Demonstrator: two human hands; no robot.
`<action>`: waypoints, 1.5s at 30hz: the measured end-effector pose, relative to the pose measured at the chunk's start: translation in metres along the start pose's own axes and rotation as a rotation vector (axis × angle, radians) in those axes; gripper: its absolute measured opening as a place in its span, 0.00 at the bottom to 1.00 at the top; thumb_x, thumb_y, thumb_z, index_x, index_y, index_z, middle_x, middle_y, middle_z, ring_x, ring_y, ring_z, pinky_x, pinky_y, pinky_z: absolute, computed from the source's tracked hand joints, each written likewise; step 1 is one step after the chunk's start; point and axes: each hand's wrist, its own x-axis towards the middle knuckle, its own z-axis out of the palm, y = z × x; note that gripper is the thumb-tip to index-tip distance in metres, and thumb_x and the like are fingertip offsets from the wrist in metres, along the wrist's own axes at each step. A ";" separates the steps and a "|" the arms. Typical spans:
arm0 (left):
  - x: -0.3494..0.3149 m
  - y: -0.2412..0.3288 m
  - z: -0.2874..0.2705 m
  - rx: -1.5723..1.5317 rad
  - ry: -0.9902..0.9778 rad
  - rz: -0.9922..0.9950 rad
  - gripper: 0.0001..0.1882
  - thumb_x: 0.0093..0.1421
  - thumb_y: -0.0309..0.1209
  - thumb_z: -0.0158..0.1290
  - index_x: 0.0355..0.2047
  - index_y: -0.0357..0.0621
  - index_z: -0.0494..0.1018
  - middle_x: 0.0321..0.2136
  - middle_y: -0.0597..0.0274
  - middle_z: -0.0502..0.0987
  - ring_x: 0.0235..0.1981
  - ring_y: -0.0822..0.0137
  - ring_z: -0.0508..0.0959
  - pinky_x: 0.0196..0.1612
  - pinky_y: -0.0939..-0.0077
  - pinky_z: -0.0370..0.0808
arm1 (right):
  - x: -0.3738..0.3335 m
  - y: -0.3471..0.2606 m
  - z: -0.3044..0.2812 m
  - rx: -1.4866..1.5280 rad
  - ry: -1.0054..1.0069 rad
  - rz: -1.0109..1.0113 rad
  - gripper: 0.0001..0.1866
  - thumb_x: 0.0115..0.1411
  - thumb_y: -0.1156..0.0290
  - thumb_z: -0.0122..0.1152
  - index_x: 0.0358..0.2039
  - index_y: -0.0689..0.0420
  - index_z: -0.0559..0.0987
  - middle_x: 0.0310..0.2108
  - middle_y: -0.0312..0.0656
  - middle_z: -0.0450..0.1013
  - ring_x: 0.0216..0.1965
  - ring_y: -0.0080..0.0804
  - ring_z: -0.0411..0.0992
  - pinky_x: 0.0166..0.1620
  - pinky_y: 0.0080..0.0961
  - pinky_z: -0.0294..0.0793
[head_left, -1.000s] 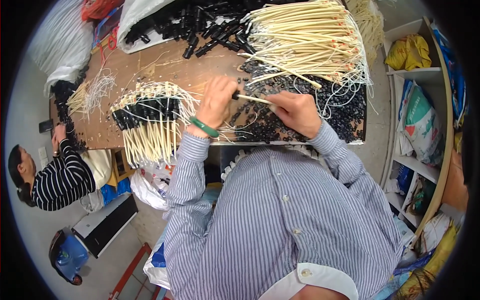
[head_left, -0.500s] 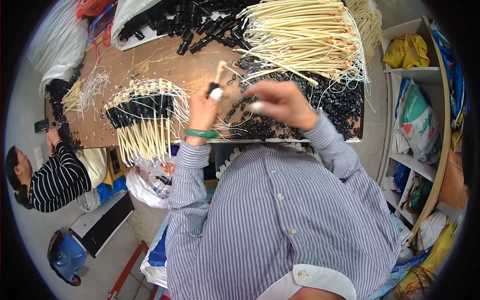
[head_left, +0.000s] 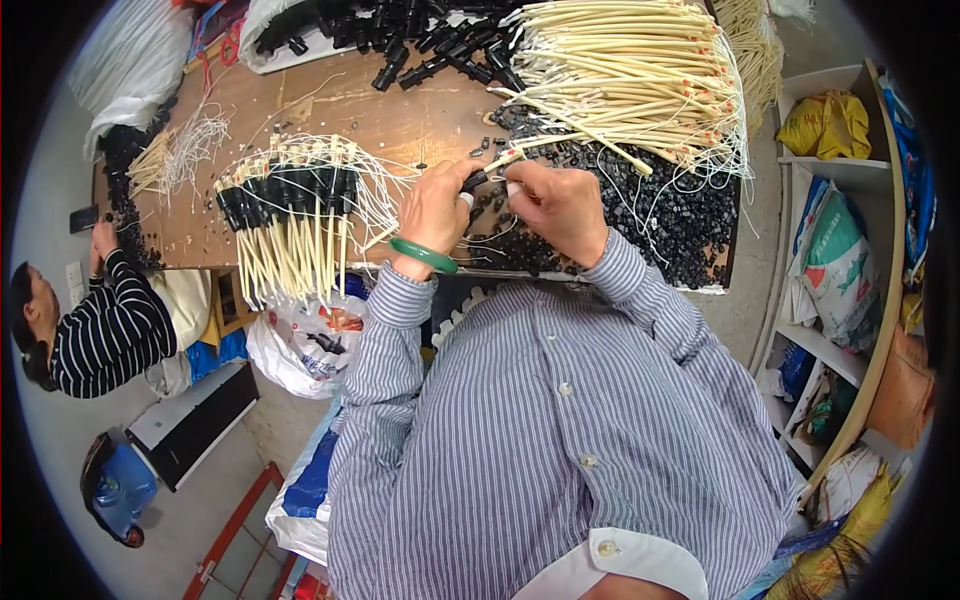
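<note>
My left hand (head_left: 436, 212), with a green bangle at its wrist, holds a black plastic fitting (head_left: 476, 182) out toward the right. A cream tube end (head_left: 507, 158) with a small red mark sticks out of that fitting. Close against it, my right hand (head_left: 562, 204) is closed in a pinch; whatever lies between those fingertips is hidden. Both hands are above the table near its front edge. Small black pieces (head_left: 640, 215) lie in a heap beside and under my right hand. Left of my left hand rests a bundle of cream tubes with black fittings (head_left: 290, 205) and loose white strings.
Cream tubes (head_left: 620, 85) are piled at the far right of the brown table (head_left: 350, 110). Black fittings (head_left: 430, 60) lie at the back. A plastic bag (head_left: 300, 355) hangs below the front edge. Shelves (head_left: 835, 170) stand right. Two other people are at left.
My left hand has tilted the black fitting from upright toward the right. My right hand has come in against its tube end, fingers closing to a pinch. The view has shifted slightly.
</note>
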 end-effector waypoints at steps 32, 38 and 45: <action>0.030 -0.007 0.017 -0.196 0.311 -0.088 0.24 0.40 0.13 0.57 0.38 0.51 0.76 0.25 0.71 0.76 0.25 0.74 0.72 0.28 0.81 0.73 | -0.011 0.013 0.002 0.222 -0.110 0.085 0.07 0.52 0.76 0.57 0.33 0.57 0.80 0.16 0.33 0.71 0.14 0.22 0.60 0.19 0.19 0.59; 0.049 -0.012 0.033 -0.054 0.301 0.106 0.30 0.40 0.12 0.57 0.44 0.54 0.76 0.25 0.70 0.76 0.24 0.75 0.72 0.26 0.82 0.73 | -0.011 0.031 0.005 0.343 -0.096 0.326 0.06 0.51 0.74 0.57 0.29 0.57 0.81 0.14 0.31 0.69 0.12 0.21 0.58 0.17 0.18 0.57; 0.035 0.038 0.032 -0.138 0.353 0.314 0.29 0.41 0.12 0.56 0.44 0.52 0.77 0.25 0.70 0.75 0.24 0.75 0.71 0.25 0.83 0.70 | 0.000 0.038 0.009 0.836 -0.108 0.481 0.04 0.51 0.74 0.57 0.25 0.57 0.81 0.12 0.30 0.67 0.12 0.19 0.57 0.17 0.16 0.54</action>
